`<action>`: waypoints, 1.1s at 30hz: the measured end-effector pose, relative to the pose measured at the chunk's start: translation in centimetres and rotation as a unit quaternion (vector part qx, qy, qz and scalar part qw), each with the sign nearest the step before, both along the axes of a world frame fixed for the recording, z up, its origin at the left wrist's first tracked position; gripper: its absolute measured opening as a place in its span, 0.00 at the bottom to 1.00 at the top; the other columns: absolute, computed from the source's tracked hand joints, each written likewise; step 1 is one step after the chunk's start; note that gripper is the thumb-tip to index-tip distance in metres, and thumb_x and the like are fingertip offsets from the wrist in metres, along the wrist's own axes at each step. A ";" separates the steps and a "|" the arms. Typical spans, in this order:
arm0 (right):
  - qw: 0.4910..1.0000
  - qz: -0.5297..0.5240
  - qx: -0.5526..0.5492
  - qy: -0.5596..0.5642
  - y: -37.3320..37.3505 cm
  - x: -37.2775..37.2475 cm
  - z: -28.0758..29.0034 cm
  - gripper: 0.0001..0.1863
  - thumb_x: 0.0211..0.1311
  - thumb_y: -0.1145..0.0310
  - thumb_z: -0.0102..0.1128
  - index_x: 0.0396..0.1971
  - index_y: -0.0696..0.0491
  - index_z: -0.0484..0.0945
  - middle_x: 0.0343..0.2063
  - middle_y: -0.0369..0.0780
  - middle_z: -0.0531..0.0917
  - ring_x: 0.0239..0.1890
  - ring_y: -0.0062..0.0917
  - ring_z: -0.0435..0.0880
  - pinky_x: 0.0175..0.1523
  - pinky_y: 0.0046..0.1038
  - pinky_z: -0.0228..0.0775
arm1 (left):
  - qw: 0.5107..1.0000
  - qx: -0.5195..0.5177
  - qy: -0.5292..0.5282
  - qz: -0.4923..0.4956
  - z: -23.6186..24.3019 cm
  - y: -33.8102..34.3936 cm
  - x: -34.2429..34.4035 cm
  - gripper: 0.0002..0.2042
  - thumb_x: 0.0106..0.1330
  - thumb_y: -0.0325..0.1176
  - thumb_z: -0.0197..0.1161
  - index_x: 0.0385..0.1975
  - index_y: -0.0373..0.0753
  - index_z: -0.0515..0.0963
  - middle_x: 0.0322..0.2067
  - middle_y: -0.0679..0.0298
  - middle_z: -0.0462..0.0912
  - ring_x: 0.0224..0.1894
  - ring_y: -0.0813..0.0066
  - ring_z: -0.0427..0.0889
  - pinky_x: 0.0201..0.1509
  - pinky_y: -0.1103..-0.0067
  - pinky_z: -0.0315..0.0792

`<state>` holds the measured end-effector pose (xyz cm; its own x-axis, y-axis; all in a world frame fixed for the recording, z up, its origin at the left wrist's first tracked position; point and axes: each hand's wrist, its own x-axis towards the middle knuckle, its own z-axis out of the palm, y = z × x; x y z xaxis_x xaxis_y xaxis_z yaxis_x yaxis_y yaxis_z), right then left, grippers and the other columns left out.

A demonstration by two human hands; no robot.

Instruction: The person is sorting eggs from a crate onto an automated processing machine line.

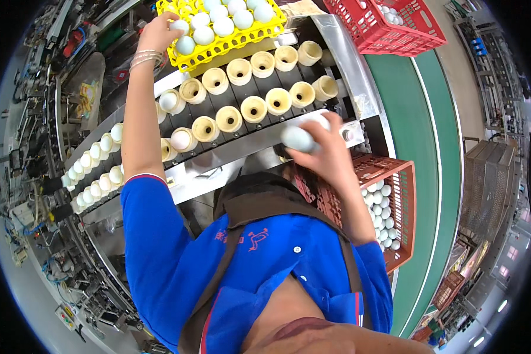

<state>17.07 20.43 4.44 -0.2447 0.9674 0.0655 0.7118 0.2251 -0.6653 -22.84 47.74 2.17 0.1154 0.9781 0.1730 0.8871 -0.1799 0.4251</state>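
Note:
My left hand (158, 32) reaches to the yellow plastic tray (259, 34) of pale eggs at the top, its fingers curled on an egg (180, 28) at the tray's left side. My right hand (324, 147) is closed round pale eggs (298, 138), blurred, apparently two, above the metal ledge right of centre. Between tray and ledge run two rows of cream cup holders (253, 109) on a dark roller bed. Cups toward the left hold eggs (106, 143); most at the middle and right hold none.
A red crate (419, 29) with eggs stands at upper right, a brown-red crate (404, 218) of eggs below my right hand. A green strip (436, 130) runs along the right, beside a wire-mesh metal box (484, 189). Machinery (29, 177) fills the left side.

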 end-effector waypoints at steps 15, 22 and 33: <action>0.964 0.144 0.147 -0.169 15.6 -17.4 -4.7 0.12 0.56 0.60 0.59 0.39 0.46 0.80 0.32 0.46 0.77 0.28 0.39 0.84 0.27 0.40 0.76 | 0.967 -0.090 -0.182 -0.156 1.8 -13.0 2.1 0.16 0.63 0.31 0.63 0.51 0.40 0.77 0.45 0.58 0.78 0.47 0.62 0.78 0.52 0.73 0.72; 0.950 0.069 0.239 -0.190 18.5 -17.9 -8.1 0.09 0.52 0.61 0.59 0.30 0.48 0.81 0.32 0.42 0.81 0.33 0.36 0.82 0.34 0.40 0.74 | 0.956 -0.117 -0.139 -0.232 -0.5 -20.6 4.9 0.16 0.55 0.33 0.68 0.43 0.37 0.77 0.44 0.55 0.75 0.47 0.54 0.76 0.53 0.67 0.71; 0.964 -0.001 0.265 0.032 6.4 -4.7 -8.0 0.16 0.47 0.61 0.66 0.39 0.44 0.80 0.36 0.38 0.77 0.48 0.35 0.75 0.47 0.41 0.62 | 0.962 -0.215 -0.094 -0.140 0.4 -22.5 7.2 0.13 0.65 0.27 0.60 0.48 0.32 0.77 0.49 0.55 0.81 0.53 0.62 0.77 0.60 0.71 0.67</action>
<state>12.37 26.87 -3.54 -0.2218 0.7942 0.5657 0.6739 0.5442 -0.4998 -15.68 25.20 2.54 0.3917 0.8986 -0.1976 0.7292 -0.1723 0.6622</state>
